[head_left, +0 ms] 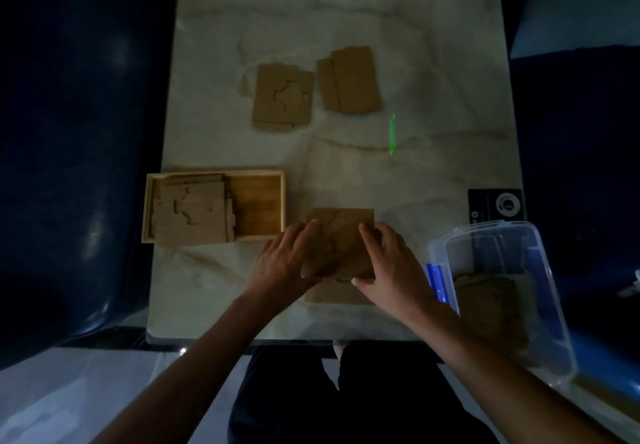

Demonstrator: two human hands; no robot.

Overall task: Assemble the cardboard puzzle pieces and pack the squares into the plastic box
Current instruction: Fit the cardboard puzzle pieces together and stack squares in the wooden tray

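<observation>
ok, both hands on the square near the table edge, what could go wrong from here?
1. The assembled square shows a seam; held by the left hand and right hand at its sides, it may split when lifted.
2. The plastic box overhangs the table edge; a nudge could tip it.

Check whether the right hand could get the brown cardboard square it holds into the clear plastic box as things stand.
Probably yes. The clear plastic box sits lidless just beside the right hand, with nothing between them. The left hand also grips the brown cardboard square and would need to let go.
</observation>
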